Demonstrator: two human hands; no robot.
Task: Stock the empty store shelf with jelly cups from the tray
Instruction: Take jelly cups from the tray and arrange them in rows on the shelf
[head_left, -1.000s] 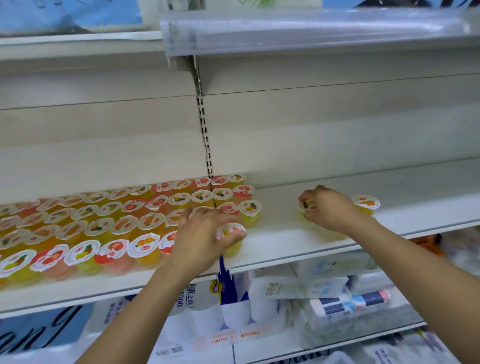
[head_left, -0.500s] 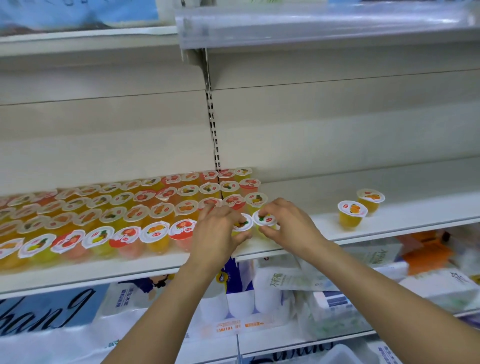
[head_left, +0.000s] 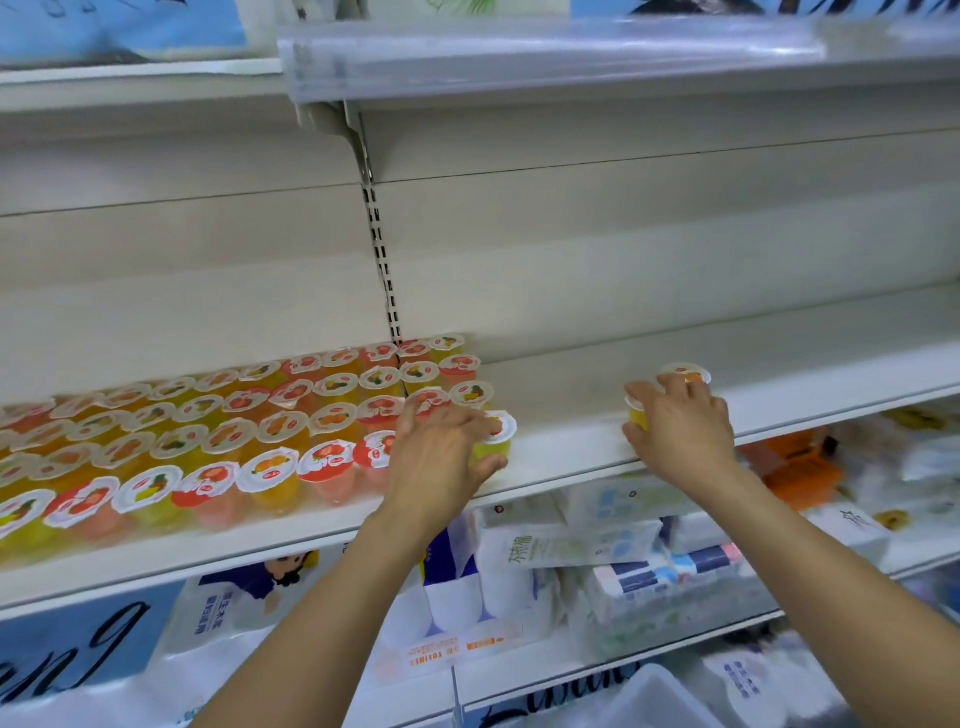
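Both hands are up on the white shelf (head_left: 571, 441) here. The left hand (head_left: 441, 457) sits at the right end of the big block of jelly cups (head_left: 218, 441), fingers spread over the top of a yellow-green jelly cup (head_left: 496, 441) with the thumb hooked under its front side, so it's got that one held. That cup is at the front right corner of the block, just beside a red-lidded cup (head_left: 376, 452).

The right hand (head_left: 680, 431) is well apart from that, further right on the same shelf, fingers curled down around a yellow cup (head_left: 636, 413) near the front edge. Only the left side of that cup peeks out from under the hand. Just behind the fingertips there's another cup with an orange fruit lid (head_left: 685, 371) standing upright on the shelf; can't tell if the fingers actually touch it.

The block of cups runs in rows from the back wall to the front lip, mixed red, orange and yellow lids, filling the left part of the shelf. Packs of tissue (head_left: 582, 540) are on the shelf below, a bit blurry
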